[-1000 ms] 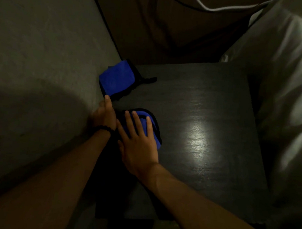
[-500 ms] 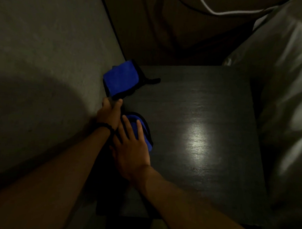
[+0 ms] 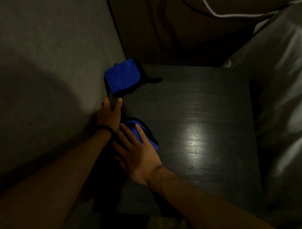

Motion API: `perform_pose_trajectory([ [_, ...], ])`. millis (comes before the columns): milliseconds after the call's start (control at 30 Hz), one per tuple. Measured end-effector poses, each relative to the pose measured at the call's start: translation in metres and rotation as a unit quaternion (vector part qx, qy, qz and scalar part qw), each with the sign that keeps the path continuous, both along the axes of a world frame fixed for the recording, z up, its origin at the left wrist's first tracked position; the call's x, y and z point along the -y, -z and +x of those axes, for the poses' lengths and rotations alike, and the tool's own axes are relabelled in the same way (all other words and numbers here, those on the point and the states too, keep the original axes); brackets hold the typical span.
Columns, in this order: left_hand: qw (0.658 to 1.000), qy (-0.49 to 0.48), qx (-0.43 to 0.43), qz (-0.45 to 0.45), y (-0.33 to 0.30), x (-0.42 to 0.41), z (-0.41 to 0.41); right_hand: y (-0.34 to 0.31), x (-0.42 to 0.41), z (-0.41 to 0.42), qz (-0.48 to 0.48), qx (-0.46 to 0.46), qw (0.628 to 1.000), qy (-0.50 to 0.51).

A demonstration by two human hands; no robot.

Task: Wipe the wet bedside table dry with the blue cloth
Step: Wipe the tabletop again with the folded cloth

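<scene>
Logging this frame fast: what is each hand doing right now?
Left hand: open, fingertips reaching the near edge of the folded blue cloth, holding nothing.
Right hand: open, pressed flat on the second blue cloth.

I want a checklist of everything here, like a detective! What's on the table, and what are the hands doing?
Surface: dark bedside table, one shiny glare patch; wetness cannot be told.
Job's things: blue cloth bunched flat on the table's left side.
Clutter: second blue cloth with black trim at the far left corner, against the wall.
Grippers: right hand pressed flat on the blue cloth; left hand, with dark wrist band, fingertips at the second blue cloth's near edge.
Cables: white cable above; dark cord down the wall.
Surroundings: grey wall left, pale bedding right.
</scene>
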State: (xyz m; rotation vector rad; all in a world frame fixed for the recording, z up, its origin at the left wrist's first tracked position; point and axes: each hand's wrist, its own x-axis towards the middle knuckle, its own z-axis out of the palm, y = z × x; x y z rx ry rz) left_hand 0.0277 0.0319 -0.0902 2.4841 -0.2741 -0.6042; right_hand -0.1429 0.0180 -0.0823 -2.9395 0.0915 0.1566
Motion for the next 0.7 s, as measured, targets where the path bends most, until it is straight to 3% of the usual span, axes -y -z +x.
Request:
perform_pose_trajectory([
  [133,0.999,0.007,0.052,-0.003,0.0,-0.005,-0.005,0.002,0.006,-0.022,0.038,0.033,0.999,0.002],
  [567,0.988,0.013,0.149,0.042,-0.007,0.0,-0.015,0.007,0.031,-0.076,0.013,0.007,1.0,0.02],
  [700,0.987,0.061,0.151,-0.006,-0.011,-0.005,-0.02,0.011,0.042,-0.094,0.008,0.005,0.999,0.049],
])
